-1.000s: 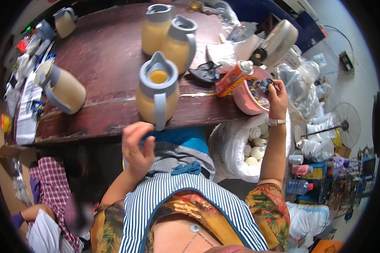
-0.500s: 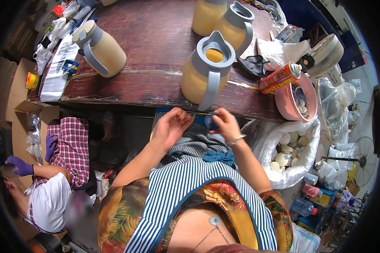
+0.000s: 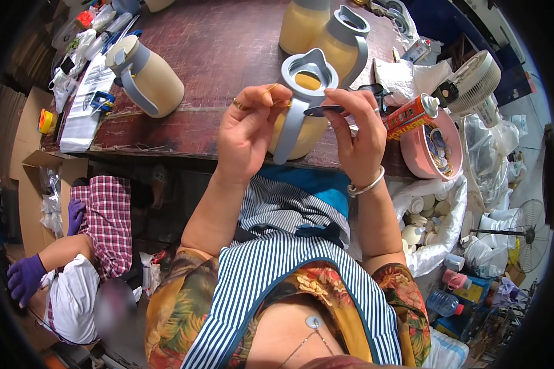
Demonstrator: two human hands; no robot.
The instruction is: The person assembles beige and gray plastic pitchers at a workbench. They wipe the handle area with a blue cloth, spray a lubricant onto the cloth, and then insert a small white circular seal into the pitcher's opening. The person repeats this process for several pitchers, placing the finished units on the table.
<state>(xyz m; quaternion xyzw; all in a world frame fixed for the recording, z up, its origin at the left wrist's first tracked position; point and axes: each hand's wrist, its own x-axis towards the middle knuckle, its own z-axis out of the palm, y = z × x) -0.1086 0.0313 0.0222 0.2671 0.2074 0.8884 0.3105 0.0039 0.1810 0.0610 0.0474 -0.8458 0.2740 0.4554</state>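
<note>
My left hand (image 3: 247,132) is raised in front of the table edge and pinches a small thin yellowish piece (image 3: 272,92) between thumb and fingertips. Beside it, my right hand (image 3: 358,132) grips a small dark flat disc (image 3: 322,111) with its fingertips. The two hands are close together, almost touching. Just behind them a beige jug (image 3: 301,126) with a grey collar and handle stands upright on the dark wooden table (image 3: 228,55), near its front edge.
Two more beige jugs (image 3: 335,37) stand behind, and another (image 3: 151,77) lies tilted at the left. A red spray can (image 3: 412,114) rests on a pink bowl (image 3: 420,150) of small parts. A fan (image 3: 477,80), a white sack of caps (image 3: 428,224) and a purple-gloved person (image 3: 86,258) are nearby.
My right hand left the pink bowl and came to my left hand below the table edge. Both hands have since risen in front of the nearest jug, each pinching a small part.
</note>
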